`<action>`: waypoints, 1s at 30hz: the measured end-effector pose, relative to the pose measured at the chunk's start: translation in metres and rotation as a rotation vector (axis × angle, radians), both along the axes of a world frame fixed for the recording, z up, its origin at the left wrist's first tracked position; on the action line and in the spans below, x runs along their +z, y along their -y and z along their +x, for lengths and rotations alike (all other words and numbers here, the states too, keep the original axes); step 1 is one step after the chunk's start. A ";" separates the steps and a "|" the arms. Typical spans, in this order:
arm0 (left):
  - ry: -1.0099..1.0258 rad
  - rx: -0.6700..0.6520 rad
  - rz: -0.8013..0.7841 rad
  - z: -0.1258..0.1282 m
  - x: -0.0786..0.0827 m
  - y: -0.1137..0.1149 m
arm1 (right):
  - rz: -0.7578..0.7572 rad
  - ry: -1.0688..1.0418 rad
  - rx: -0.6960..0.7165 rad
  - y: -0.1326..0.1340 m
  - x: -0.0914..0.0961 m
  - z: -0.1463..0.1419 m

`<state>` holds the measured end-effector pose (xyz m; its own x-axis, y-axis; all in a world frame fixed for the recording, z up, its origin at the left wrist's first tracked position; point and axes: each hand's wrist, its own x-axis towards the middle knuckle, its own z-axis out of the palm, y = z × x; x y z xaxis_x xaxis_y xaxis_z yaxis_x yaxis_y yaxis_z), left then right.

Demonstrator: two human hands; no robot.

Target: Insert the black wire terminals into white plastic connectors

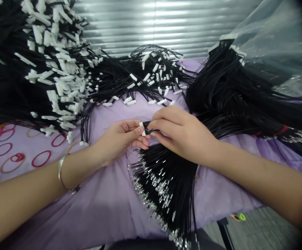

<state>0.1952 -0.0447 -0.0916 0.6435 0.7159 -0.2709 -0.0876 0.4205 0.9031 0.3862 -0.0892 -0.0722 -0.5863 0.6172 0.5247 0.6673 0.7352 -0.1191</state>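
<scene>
My left hand (121,139) pinches a small white connector (141,127) between thumb and fingers at the middle of the purple cloth (109,205). My right hand (181,133) is closed on the black wires (149,127) that meet that connector; the two hands touch there. Just below the hands a fan of loose black wires with bare metal terminals (164,187) spreads toward me. A bracelet sits on my left wrist.
A heap of wired white connectors (54,73) fills the left, a smaller heap (148,76) lies behind the hands, and a thick bundle of black wires (234,90) lies right beside a clear plastic bag (276,45). Red and orange rubber bands (13,152) lie at the left.
</scene>
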 end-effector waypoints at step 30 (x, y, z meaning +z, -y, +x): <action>0.031 -0.042 -0.013 -0.003 0.000 0.000 | -0.035 0.172 -0.187 0.003 -0.004 -0.002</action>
